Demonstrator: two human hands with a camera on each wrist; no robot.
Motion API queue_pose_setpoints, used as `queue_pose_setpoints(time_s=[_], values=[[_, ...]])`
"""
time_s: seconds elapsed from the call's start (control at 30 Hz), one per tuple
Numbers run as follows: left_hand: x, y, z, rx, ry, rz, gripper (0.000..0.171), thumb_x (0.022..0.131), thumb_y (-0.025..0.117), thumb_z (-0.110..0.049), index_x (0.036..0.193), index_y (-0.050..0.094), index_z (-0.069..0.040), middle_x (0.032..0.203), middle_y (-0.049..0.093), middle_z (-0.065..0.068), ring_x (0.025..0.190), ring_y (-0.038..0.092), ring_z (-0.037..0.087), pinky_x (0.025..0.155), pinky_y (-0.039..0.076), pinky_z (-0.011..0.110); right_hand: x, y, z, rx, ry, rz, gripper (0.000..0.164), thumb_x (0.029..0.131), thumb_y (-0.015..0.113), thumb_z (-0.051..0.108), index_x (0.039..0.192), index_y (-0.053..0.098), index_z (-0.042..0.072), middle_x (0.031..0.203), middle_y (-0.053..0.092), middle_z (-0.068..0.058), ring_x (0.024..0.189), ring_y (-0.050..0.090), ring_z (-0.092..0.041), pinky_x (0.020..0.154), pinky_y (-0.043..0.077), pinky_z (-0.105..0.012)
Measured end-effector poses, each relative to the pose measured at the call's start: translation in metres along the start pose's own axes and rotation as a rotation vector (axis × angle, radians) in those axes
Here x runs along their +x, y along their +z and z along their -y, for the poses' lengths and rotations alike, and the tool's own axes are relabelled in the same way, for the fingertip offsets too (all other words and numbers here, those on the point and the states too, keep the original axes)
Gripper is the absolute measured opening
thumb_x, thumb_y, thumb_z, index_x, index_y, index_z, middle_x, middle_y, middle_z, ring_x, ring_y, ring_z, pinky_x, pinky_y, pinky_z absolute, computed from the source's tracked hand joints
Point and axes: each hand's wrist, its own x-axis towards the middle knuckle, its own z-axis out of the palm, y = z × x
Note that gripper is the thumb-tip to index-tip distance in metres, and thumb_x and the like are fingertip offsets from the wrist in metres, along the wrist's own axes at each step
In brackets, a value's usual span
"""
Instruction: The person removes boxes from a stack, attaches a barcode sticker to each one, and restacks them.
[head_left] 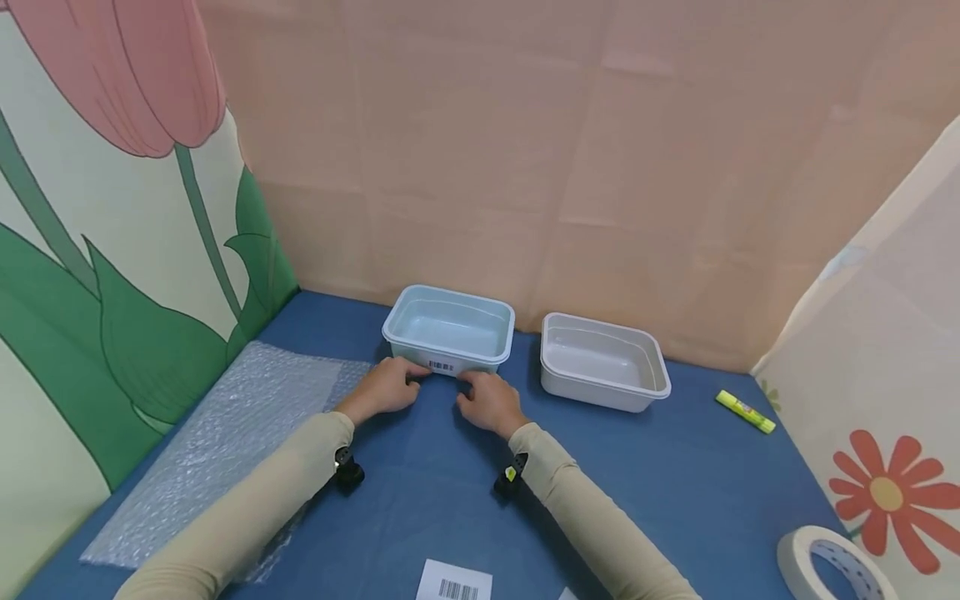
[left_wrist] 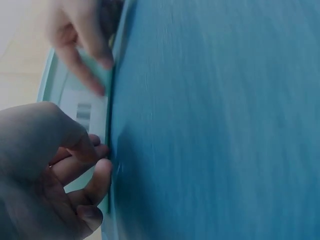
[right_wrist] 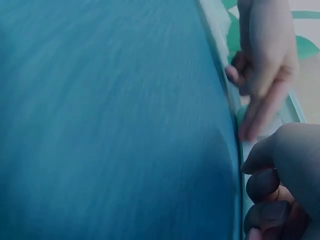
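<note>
White barcode-printed paper sheet (head_left: 454, 579) well in front of light-blue rectangular plastic tub (head_left: 448, 327). On tub's front, white barcode label (head_left: 441, 366), between loose-fingered hands, left (head_left: 384, 388) and right (head_left: 491, 402), grasping nothing. Could crease label by pressing unevenly. Right of tub, pale-grey rectangular plastic container (head_left: 603, 362).

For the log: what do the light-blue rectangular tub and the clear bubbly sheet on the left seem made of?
Light-blue rectangular tub: probably moulded plastic, smooth, faintly glossy, judging by its rounded rim. Clear bubbly sheet: likely plastic bubble wrap, shiny, from its dimpled, light-catching surface.
</note>
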Motion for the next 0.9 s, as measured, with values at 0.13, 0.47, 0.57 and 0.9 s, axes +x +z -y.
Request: queue_pose_setpoints(time_s=[0.13, 0.47, 0.57, 0.9], values=[[0.001, 0.007, -0.009, -0.005, 0.034, 0.054, 0.046, 0.092, 0.058, -0.006, 0.137, 0.068, -0.010, 0.118, 0.075, 0.020, 0.057, 0.043, 0.017, 0.058, 0.035, 0.031, 0.002, 0.006, 0.008, -0.025, -0.054, 0.018, 0.043, 0.098, 0.061, 0.018, 0.141, 0.064, 0.016, 0.058, 0.049, 0.006, 0.051, 0.049, -0.012, 0.048, 0.035, -0.031], [0.001, 0.002, -0.003, 0.000, 0.032, 0.016, 0.043, 0.091, 0.060, -0.004, 0.132, 0.070, -0.005, 0.121, 0.074, 0.021, 0.063, 0.049, 0.018, 0.060, 0.038, 0.030, 0.001, 0.007, -0.001, 0.010, -0.012, 0.066, 0.046, 0.099, 0.059, 0.020, 0.145, 0.061, 0.015, 0.052, 0.045, 0.006, 0.048, 0.045, -0.013, 0.049, 0.034, -0.031], [0.000, -0.008, 0.004, 0.002, 0.020, -0.008, 0.043, 0.090, 0.057, -0.001, 0.130, 0.071, -0.002, 0.113, 0.075, 0.024, 0.061, 0.047, 0.017, 0.058, 0.036, 0.029, -0.003, 0.001, -0.009, 0.023, 0.014, 0.053, 0.044, 0.099, 0.060, 0.020, 0.143, 0.063, 0.012, 0.051, 0.046, 0.005, 0.049, 0.045, -0.013, 0.050, 0.034, -0.031], [-0.001, -0.012, 0.003, 0.023, -0.049, 0.016, 0.043, 0.092, 0.058, -0.008, 0.134, 0.070, -0.007, 0.110, 0.077, 0.018, 0.055, 0.047, 0.015, 0.057, 0.039, 0.031, 0.003, 0.000, -0.003, 0.044, -0.038, 0.071, 0.045, 0.098, 0.061, 0.018, 0.142, 0.064, 0.012, 0.052, 0.042, 0.008, 0.048, 0.042, -0.009, 0.046, 0.027, -0.028]])
